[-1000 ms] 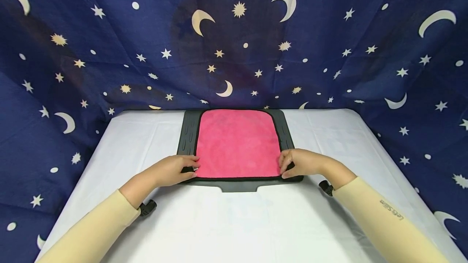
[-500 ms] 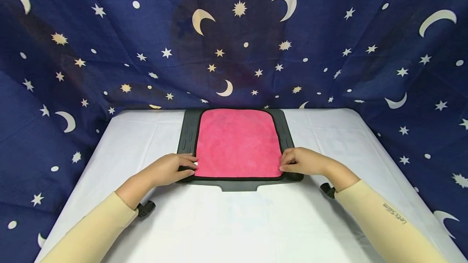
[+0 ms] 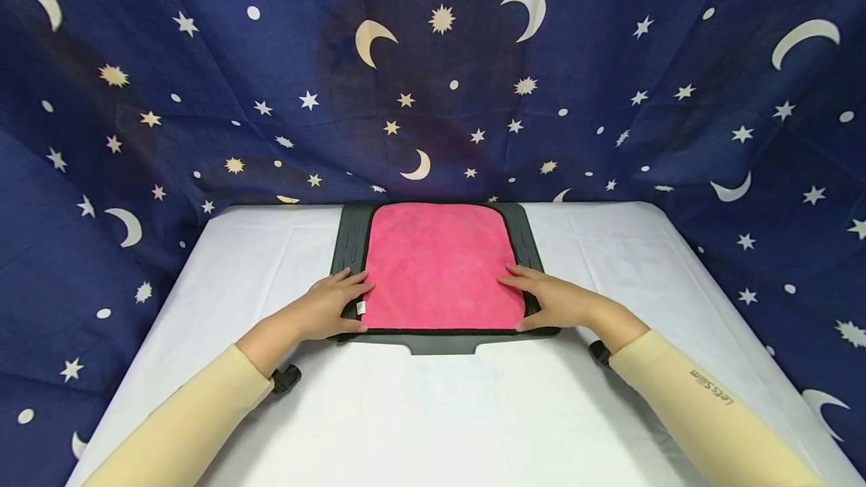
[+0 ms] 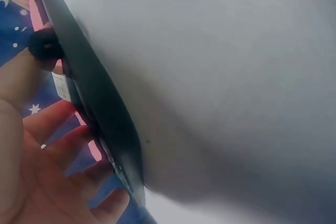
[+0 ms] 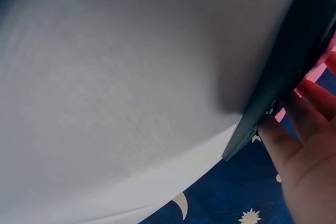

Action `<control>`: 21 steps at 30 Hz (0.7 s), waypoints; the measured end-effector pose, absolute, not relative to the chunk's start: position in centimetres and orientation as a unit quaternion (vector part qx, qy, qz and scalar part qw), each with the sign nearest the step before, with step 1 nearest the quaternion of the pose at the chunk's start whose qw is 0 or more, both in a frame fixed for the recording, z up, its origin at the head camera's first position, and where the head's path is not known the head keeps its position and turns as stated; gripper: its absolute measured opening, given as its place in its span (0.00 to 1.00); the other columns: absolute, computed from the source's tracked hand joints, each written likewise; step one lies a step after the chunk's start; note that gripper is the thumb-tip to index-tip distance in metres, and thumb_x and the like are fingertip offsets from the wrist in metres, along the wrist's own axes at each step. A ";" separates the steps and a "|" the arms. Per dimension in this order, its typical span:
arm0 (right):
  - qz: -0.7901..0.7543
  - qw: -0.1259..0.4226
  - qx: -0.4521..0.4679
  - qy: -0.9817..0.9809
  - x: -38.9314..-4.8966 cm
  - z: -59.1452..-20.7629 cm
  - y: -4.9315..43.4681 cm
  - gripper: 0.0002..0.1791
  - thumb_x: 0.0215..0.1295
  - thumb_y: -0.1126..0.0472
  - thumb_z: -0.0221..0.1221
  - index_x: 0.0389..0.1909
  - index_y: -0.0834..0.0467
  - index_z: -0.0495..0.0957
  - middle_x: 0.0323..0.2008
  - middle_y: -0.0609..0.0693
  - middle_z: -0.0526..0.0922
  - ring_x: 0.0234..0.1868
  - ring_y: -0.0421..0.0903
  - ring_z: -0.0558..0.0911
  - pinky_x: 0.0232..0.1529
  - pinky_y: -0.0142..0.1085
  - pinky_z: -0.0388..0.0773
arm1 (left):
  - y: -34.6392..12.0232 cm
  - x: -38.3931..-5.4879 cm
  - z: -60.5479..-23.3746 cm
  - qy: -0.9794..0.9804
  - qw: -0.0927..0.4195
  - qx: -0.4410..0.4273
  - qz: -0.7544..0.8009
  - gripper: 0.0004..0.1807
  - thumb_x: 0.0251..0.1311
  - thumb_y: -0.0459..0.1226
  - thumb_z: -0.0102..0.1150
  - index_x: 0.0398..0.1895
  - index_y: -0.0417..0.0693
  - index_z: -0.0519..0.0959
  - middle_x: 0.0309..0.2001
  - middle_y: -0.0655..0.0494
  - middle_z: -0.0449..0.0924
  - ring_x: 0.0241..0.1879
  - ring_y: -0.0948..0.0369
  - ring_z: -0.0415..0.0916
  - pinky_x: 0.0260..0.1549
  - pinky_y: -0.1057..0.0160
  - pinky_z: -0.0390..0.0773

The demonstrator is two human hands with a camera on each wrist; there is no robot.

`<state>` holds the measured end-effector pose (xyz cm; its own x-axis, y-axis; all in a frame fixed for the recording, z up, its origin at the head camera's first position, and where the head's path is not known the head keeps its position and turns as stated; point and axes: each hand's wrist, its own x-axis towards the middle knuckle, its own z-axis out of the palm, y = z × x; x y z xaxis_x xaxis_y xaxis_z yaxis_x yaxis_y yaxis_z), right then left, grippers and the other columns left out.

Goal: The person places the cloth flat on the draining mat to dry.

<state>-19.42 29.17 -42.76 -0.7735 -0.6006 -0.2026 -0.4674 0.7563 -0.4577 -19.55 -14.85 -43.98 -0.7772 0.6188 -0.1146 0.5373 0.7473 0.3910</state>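
Note:
A pink cloth with black edging (image 3: 440, 269) lies flat over a dark grey tray-like board (image 3: 443, 344) at the far side of the table. My left hand (image 3: 328, 307) rests on the cloth's near left corner, its fingers spread and thumb at the front edge. Just beside that hand a small white tag (image 3: 361, 308) shows on the cloth's left edge. On the opposite side my right hand (image 3: 551, 300) rests on the near right corner, fingers stretched inward over the pink surface. In the left wrist view, the fingers (image 4: 68, 145) lie straight along the board's side.
The board stands on a table with a white cover (image 3: 440, 419). Behind it and at both sides hangs a dark blue curtain with moons and stars (image 3: 440, 96). Each wrist carries a small black camera, such as the left wrist camera (image 3: 287, 379).
Both hands have gone from pinching the cloth's near corners to lying with fingers spread on its sides. The white tag has come into fuller view. The cloth has hardly moved.

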 end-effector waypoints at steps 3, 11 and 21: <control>-0.192 0.173 -0.288 0.922 -19.5 -43.1 29.3 0.49 0.56 0.50 0.73 0.76 0.58 0.61 0.77 0.65 0.52 0.75 0.66 0.56 0.68 0.61 0.60 | -14.9 -19.5 -44.0 0.928 0.125 0.307 0.170 0.42 0.58 0.49 0.72 0.74 0.45 0.67 0.76 0.43 0.58 0.75 0.37 0.47 0.68 0.33 0.52; -0.196 0.179 -0.284 0.921 -19.3 -42.8 29.8 0.48 0.56 0.49 0.73 0.76 0.57 0.62 0.77 0.64 0.52 0.75 0.65 0.57 0.68 0.60 0.60 | -15.2 -19.2 -43.8 0.924 0.137 0.310 0.178 0.43 0.59 0.49 0.71 0.75 0.48 0.65 0.77 0.45 0.55 0.76 0.38 0.45 0.69 0.34 0.50; -0.207 0.138 -0.266 0.931 -18.8 -41.4 31.9 0.40 0.61 0.52 0.70 0.72 0.59 0.67 0.74 0.64 0.60 0.72 0.65 0.63 0.66 0.62 0.62 | -17.1 -18.5 -43.4 0.923 0.121 0.298 0.210 0.35 0.66 0.49 0.64 0.73 0.49 0.68 0.76 0.43 0.57 0.75 0.38 0.48 0.68 0.33 0.51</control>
